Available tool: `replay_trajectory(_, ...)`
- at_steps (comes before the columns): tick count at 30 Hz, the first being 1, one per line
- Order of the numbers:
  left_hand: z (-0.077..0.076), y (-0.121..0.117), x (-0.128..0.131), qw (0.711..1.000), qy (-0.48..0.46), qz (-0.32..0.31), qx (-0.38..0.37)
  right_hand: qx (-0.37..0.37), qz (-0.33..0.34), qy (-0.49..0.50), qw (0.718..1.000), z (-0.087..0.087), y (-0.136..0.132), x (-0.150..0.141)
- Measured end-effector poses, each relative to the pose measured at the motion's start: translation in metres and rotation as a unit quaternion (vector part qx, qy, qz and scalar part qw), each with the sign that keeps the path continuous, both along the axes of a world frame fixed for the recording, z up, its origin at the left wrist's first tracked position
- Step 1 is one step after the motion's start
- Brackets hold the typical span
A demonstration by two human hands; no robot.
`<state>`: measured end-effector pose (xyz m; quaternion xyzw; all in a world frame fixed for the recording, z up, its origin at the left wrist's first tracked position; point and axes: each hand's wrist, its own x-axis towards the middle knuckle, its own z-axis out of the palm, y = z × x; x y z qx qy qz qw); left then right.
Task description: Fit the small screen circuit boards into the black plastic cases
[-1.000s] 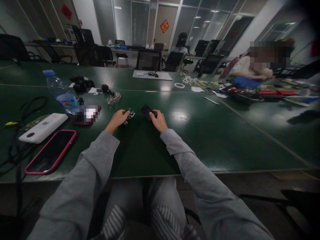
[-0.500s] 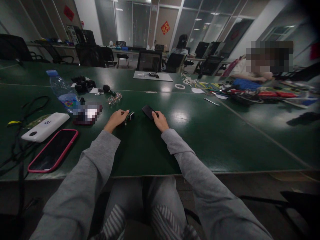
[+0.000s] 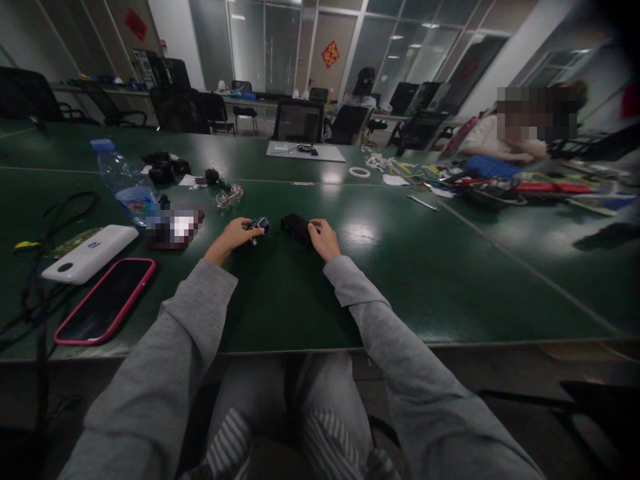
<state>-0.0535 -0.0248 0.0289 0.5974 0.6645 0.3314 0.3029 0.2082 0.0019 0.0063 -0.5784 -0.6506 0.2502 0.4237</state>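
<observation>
Beyond the near edge of the desk [image 3: 440, 287], the left hand [image 3: 235, 236] is gripping a board [image 3: 262, 227], the right hand [image 3: 324, 238] is gripping a case [image 3: 294, 228], the two sitting apart, unjoined.

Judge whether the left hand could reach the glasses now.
Probably yes: the glasses lie just beyond the left hand with nothing seen between, though the small electronic part it holds may need setting down.

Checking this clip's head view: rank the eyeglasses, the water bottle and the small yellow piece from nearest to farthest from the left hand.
1. Eyeglasses: just beyond the left hand.
2. Water bottle: well off to the hand's left.
3. Small yellow piece: farthest, near the picture's left edge.
</observation>
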Motion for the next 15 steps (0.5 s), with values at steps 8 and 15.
replay_trajectory(8, 0.011, -0.011, 0.021, 0.985, -0.161, 0.052, -0.036, 0.095, 0.038, -0.069, 0.992, 0.002, 0.0, 0.005)
replay_trajectory(15, 0.005, -0.007, 0.019, 0.973, -0.222, 0.049, -0.043, 0.082, 0.084, -0.086, 0.989, 0.002, -0.003, 0.002)
